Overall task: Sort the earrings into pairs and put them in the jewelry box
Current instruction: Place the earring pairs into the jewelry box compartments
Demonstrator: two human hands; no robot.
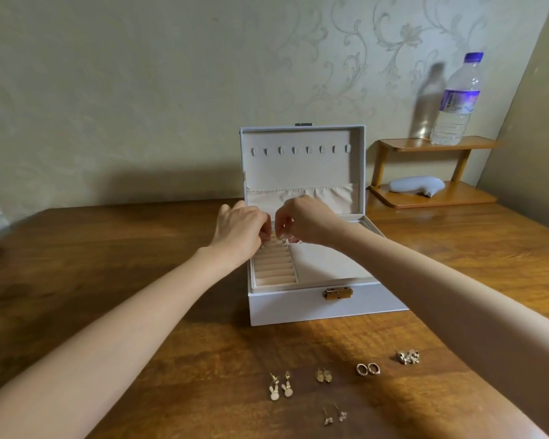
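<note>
Two hands, both mine, meet over the far end of the ring rolls (pixel 274 267) in the open jewelry box (pixel 298 305).
- Left hand (pixel 240 228): fingers curled down, tips bunched together at the farthest rolls.
- Right hand (pixel 308 221): thumb and forefinger drawn close, tips pointing down just right of the left hand's.
- Held item: small glints show under both sets of tips. My knuckles hide the rest, so I cannot tell whether either hand pinches an earring.
- Five earring pairs lie on the table (pixel 108 248) near me, well apart from the fingers: bunny drops (pixel 281 388) at left, amber studs (pixel 323 375), hoops (pixel 368 369), gold clusters (pixel 409 357) at right, hook drops (pixel 335 415) nearest.
- Hidden: my right forearm covers part of the box's right side.
- Unclear: something pinkish beside the right fingertips, too small to identify.
</note>
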